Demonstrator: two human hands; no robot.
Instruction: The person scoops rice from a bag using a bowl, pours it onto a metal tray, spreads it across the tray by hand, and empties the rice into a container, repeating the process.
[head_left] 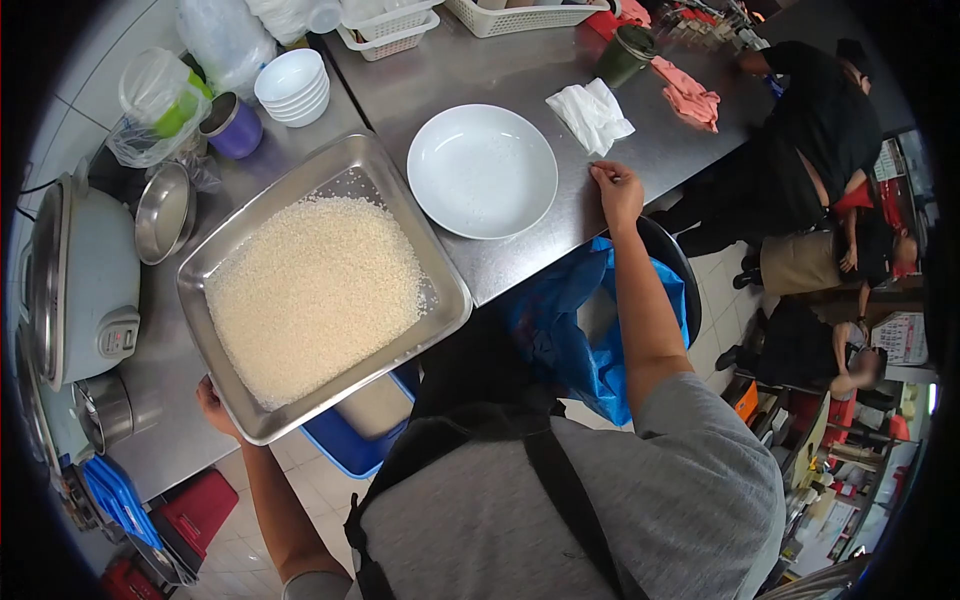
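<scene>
A deep steel tray (455, 290) holds a broad heap of white rice (315, 290), with loose grains along its sides. My left hand (218, 410) is closed at the tray's near left edge, its fingers partly hidden by the rim. To the right of the tray sits a round white bowl (482, 170), with a few specks inside. My right hand (618, 195) is over the counter's front edge, right of the bowl, fingers curled together; whatever they may hold is too small to make out. A crumpled white cloth (592, 115) lies just beyond it.
Below the counter stand a blue bag (590, 345) in a dark bin and a blue tub (345, 435). A rice cooker (95, 280), a metal bowl (166, 212), stacked white bowls (292, 85) and a purple cup (232, 125) stand left. Several people (820, 130) are at right.
</scene>
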